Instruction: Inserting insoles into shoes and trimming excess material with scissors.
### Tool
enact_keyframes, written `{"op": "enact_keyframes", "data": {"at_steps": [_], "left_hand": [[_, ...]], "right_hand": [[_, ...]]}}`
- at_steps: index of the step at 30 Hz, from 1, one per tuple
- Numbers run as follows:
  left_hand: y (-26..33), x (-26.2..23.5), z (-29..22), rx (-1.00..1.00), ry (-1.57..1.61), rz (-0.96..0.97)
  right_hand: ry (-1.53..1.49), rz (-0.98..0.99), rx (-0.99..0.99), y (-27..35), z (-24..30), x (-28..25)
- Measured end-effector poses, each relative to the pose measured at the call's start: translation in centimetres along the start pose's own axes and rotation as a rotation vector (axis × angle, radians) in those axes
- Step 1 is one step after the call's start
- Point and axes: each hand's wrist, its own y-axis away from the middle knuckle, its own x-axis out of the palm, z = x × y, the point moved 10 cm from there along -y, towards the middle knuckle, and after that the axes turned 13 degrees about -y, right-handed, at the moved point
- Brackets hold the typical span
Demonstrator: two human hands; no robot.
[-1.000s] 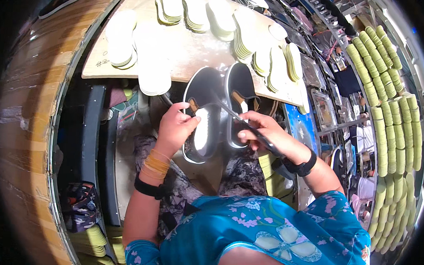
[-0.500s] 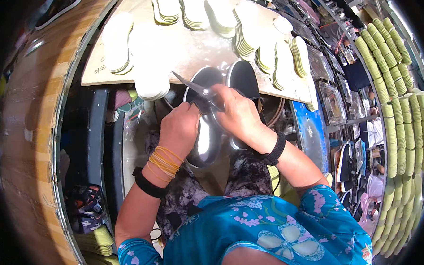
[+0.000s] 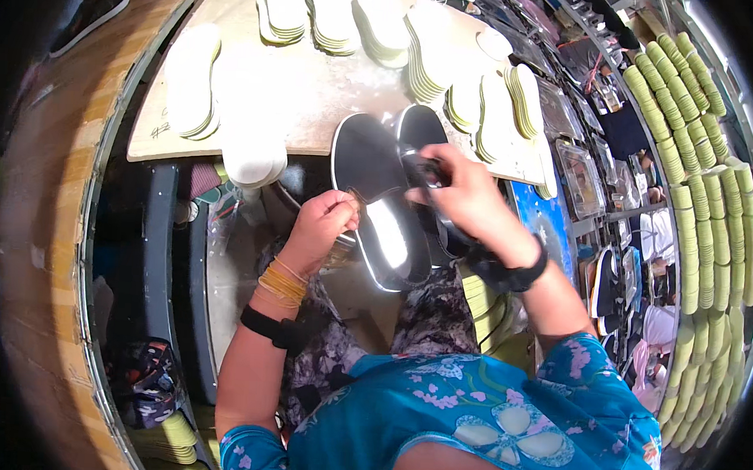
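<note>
scissors (image 3: 435, 174) shifted rightward in right hand (image 3: 472, 195), two shoes (image 3: 366, 155), left hand (image 3: 318, 224) pinching one

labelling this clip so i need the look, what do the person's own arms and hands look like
The left hand is gloveless, with thin yellow bands round the wrist and a black strap nearer the elbow. The right hand is gloveless too, with a wide black wristband. The short sleeves are teal with pink flowers.
</note>
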Motion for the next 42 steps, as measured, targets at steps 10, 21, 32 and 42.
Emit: {"op": "enact_keyframes", "data": {"at_steps": [10, 21, 32, 42], "left_hand": [[1.1, 0.4, 0.5, 0.122, 0.15, -0.045], [1.4, 0.6, 0.9, 0.123, 0.117, -0.086], [1.9, 1.1, 0.4, 0.189, -0.033, -0.048], [2.4, 1.9, 0.1, 0.211, -0.211, -0.011]], "right_hand": [[-0.54, 0.753, 0.615, 9.1, -1.7, 3.0], [-0.491, 0.729, 0.666, 8.1, -1.9, 4.0], [-0.382, 0.638, 0.699, 7.8, -2.8, 4.9], [-0.461, 0.661, 0.647, 6.6, -2.7, 5.6]]}}
